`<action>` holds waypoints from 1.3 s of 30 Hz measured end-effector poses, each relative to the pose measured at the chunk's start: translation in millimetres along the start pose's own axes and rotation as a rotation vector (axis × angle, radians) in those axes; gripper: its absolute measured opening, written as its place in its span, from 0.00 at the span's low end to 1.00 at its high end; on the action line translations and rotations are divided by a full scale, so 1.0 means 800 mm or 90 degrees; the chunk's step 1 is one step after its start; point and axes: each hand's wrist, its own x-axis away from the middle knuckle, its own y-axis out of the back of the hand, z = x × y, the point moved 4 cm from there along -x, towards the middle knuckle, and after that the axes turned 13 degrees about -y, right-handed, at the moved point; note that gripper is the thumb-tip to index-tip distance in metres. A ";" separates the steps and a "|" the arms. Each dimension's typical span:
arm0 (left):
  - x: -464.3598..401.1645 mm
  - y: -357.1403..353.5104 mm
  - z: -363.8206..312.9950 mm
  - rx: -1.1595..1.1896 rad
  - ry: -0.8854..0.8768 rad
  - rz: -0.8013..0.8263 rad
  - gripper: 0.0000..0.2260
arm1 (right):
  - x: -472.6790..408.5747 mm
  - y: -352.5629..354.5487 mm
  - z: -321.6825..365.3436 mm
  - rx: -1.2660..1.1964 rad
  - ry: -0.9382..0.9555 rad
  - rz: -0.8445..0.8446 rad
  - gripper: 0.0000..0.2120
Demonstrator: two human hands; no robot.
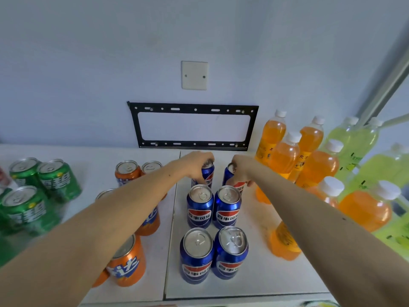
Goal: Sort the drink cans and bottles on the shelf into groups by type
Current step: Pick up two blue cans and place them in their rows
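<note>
Overhead, both arms outstretched, left hand [197, 161] gripping blue can [208, 173], right hand [240, 171] another.

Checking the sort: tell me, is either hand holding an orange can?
No, the left hand and right hand each grip a blue Pepsi can.

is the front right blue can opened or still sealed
Sealed, as far as shows: the front right blue can stands upright with its pull tab flat on an unbroken lid.
</note>
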 end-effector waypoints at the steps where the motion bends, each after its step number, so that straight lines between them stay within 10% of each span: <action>1: -0.002 -0.003 0.003 0.002 -0.004 -0.013 0.35 | -0.004 -0.001 0.002 -0.001 0.010 -0.003 0.34; 12: 0.018 0.017 0.024 0.004 -0.075 0.102 0.35 | -0.023 -0.006 0.048 0.052 0.166 0.035 0.36; 39: 0.022 0.008 0.020 0.019 0.015 0.007 0.29 | -0.018 0.003 0.046 0.043 0.159 0.025 0.33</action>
